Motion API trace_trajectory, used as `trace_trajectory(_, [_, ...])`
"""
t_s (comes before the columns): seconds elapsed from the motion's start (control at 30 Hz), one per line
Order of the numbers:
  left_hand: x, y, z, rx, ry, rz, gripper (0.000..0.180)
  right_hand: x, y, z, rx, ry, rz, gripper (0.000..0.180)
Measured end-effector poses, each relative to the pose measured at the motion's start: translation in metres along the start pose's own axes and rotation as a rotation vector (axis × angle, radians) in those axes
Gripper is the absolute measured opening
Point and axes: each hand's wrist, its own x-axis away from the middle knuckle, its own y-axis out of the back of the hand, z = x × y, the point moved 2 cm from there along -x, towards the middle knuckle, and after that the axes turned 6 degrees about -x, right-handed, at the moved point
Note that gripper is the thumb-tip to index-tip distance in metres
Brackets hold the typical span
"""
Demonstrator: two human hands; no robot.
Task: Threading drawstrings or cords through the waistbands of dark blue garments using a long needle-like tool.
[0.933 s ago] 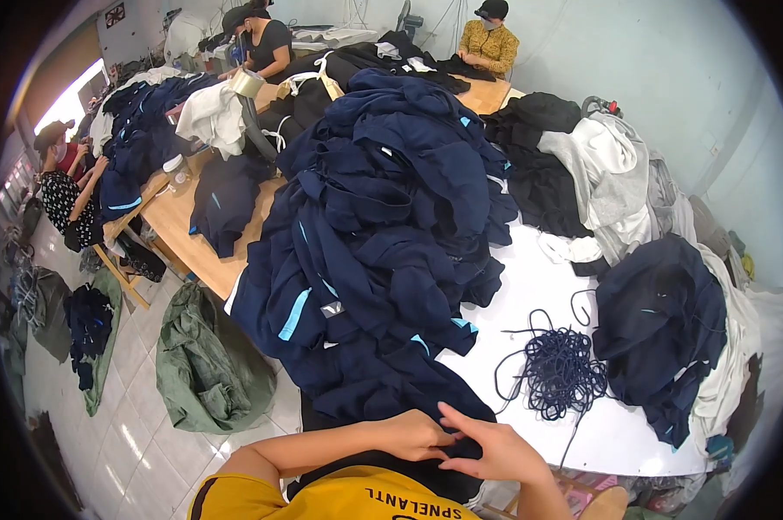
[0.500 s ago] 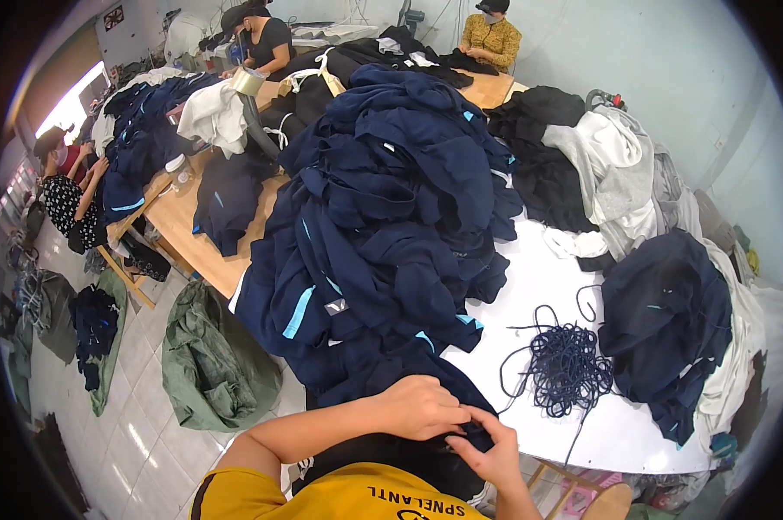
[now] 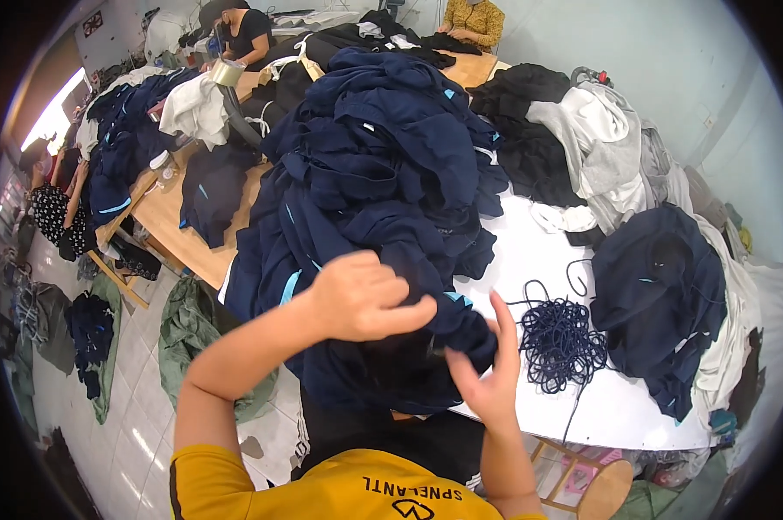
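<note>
A dark navy garment [image 3: 391,373] hangs over the near table edge, in front of my body, at the foot of a large heap of navy garments [image 3: 383,173]. Above its near part, my left hand [image 3: 361,299] is closed with curled fingers on the cloth; the exact grip is hidden under the hand. To its right my right hand [image 3: 489,368] has thumb and fingers spread wide, with bunched navy cloth beside and between them. Light blue strips show on several garments. A tangled bundle of navy cord [image 3: 563,347] lies just right of my right hand.
On the white table [image 3: 513,251], another navy garment pile [image 3: 660,295] lies to the right, with grey and white cloth [image 3: 591,147] behind. A green sack [image 3: 188,329] stands on the floor at left. A wooden stool [image 3: 604,490] sits below. Several people work farther back.
Both hands have risen from the near edge and moved apart; the left shifted up and left. The near garment has risen with them. My right fingers have spread. The view has shifted slightly.
</note>
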Motion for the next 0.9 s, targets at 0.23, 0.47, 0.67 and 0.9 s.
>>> trace_trajectory(0.23, [-0.053,0.098,0.137,-0.642,-0.029,-0.053,0.004,-0.119,0.01,0.046,0.689,0.51,-0.215,0.081])
trace_trajectory(0.47, [-0.029,0.08,0.119,-0.65,-0.127,0.006,0.014,-0.045,0.013,-0.044,0.572,0.1,0.462,0.107])
trace_trajectory(0.67, [-0.054,-0.038,0.02,0.007,-0.292,-0.026,0.012,-0.049,0.028,0.032,0.431,0.341,0.275,0.119])
trace_trajectory(0.9, [-0.028,-0.103,-0.045,0.74,0.181,0.33,0.024,-0.038,0.079,0.006,0.502,-0.105,0.536,0.039])
